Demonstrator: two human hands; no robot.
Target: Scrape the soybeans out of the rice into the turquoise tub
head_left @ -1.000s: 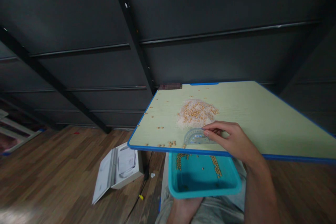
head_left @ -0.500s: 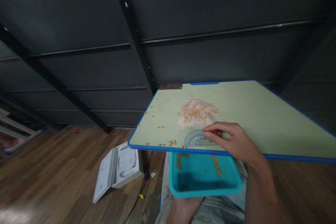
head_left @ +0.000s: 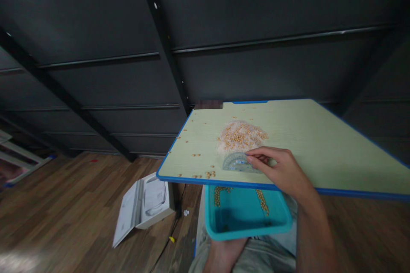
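Pinching clear protractor (head_left: pixel 237 162) with right hand (head_left: pixel 282 169) fingers, left hand (head_left: pixel 226 252) grip hidden under teal tray (head_left: pixel 248 222)

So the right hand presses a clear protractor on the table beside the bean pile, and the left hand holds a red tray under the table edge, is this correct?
Only the colour is wrong: the tray is teal blue, not red, as the head view shows. The rest stands: the right hand presses the protractor on the table beside the bean pile, and the left hand holds the tray under the table edge.

My one head camera looks forward and down, close over the table (head_left: pixel 320 145) at lower right, dark wall (head_left: pixel 224 30) filling the top.
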